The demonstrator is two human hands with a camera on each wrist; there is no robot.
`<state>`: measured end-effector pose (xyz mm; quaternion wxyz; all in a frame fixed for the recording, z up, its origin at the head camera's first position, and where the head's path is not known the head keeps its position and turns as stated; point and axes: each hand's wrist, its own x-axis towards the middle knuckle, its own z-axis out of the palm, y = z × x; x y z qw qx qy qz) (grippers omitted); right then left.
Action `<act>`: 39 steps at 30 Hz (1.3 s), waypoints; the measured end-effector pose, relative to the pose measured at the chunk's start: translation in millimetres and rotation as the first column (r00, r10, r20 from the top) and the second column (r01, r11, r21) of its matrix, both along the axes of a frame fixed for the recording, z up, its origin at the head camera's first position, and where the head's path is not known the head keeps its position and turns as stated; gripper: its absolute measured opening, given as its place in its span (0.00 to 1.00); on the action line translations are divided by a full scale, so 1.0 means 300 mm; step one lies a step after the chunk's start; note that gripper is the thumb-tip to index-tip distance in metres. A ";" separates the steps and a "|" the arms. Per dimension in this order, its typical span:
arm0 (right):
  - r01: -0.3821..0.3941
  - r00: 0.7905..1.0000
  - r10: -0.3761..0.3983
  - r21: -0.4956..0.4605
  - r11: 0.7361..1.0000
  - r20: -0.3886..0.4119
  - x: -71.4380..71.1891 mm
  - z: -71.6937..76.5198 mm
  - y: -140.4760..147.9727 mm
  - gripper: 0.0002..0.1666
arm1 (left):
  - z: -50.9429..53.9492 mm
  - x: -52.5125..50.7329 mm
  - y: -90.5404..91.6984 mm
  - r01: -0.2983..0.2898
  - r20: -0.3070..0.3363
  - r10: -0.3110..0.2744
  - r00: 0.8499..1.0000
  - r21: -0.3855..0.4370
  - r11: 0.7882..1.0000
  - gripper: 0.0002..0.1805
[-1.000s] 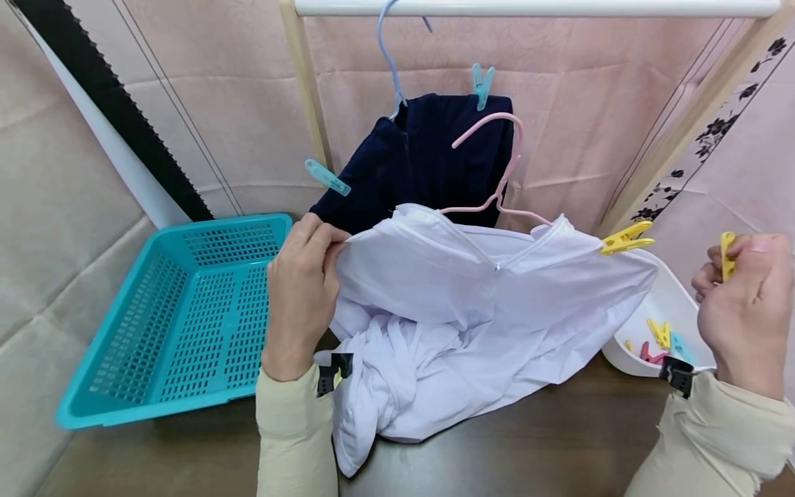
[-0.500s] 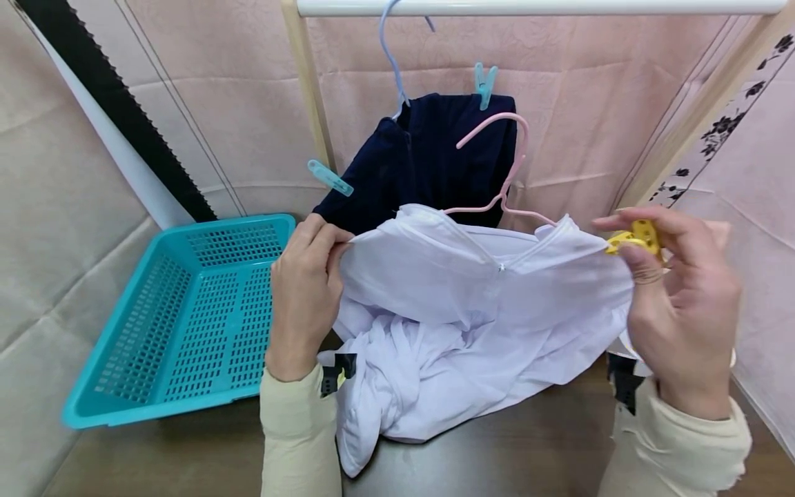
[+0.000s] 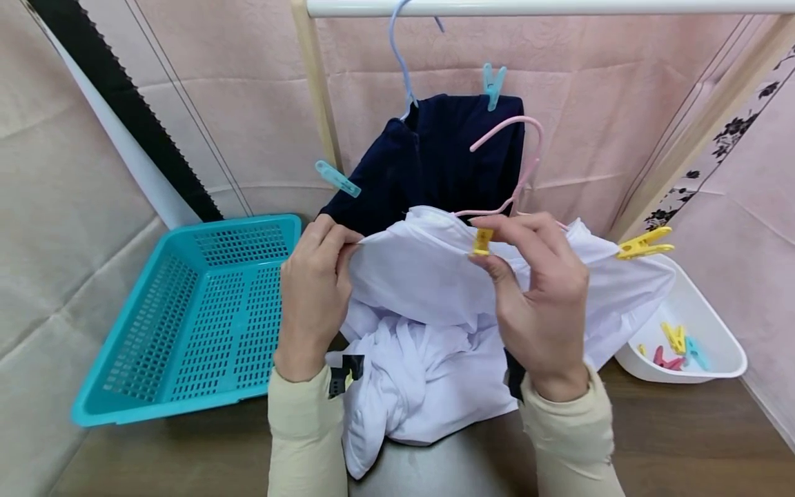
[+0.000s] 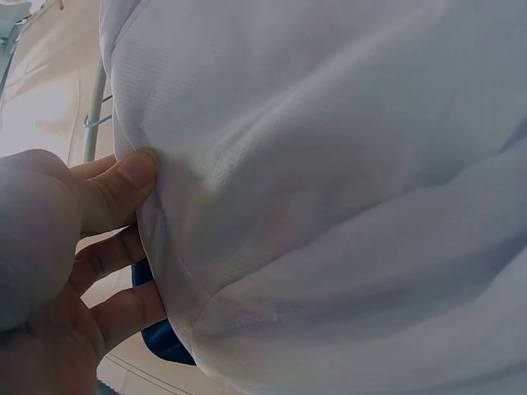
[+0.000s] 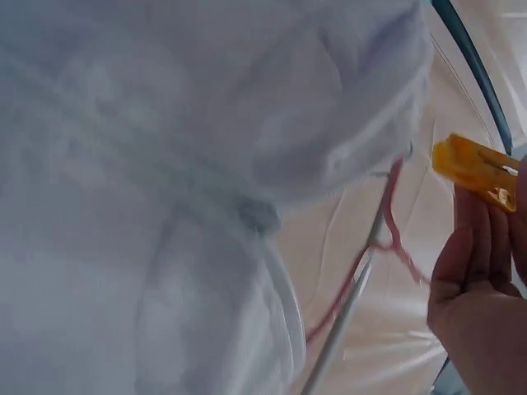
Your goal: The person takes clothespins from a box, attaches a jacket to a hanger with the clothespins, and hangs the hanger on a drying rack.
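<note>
A white zip-necked garment (image 3: pixel 428 259) hangs on a pink hanger (image 3: pixel 528 166), its lower part bunched on the table. My left hand (image 3: pixel 313 297) pinches its left shoulder edge between thumb and fingers; the left wrist view shows the thumb (image 4: pixel 136 169) on the cloth's near side. Between thumb and fingertips my right hand (image 3: pixel 546 297) holds a yellow clothespin (image 3: pixel 482 241), in front of the garment's neckline. In the right wrist view that clothespin (image 5: pixel 473 169) is apart from the cloth. Another yellow clothespin (image 3: pixel 646 244) is clipped at the garment's right shoulder.
A teal basket (image 3: pixel 186 407) stands on the left. At right, a white tub (image 3: pixel 723 345) holds several coloured clothespins. Behind, a navy garment (image 3: pixel 447 159) hangs on a blue hanger (image 3: pixel 400 62) with two light-blue clothespins, below a white rail (image 3: pixel 546 8).
My right hand has moved left from beside the tub, past the garment's right shoulder, to its neckline, carrying the yellow clothespin. My left hand keeps its pinch on the left shoulder.
</note>
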<state>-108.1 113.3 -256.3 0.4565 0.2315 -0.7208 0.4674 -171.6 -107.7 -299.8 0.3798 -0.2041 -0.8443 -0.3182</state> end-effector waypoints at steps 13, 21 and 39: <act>-0.216 0.963 0.227 0.088 0.972 -0.147 -0.102 -0.066 -0.147 0.08 | 0.014 0.017 0.039 0.021 -0.020 -0.022 1.000 -0.049 0.999 0.06; -0.072 0.984 0.116 0.299 0.951 -0.132 -0.141 -0.112 -0.186 0.10 | 0.014 0.014 0.041 0.037 -0.043 -0.040 0.998 -0.064 0.997 0.05; 0.099 0.989 -0.119 -0.198 0.975 -0.093 0.067 0.029 0.189 0.13 | 0.016 0.019 0.032 0.022 -0.006 -0.022 1.000 -0.068 0.997 0.06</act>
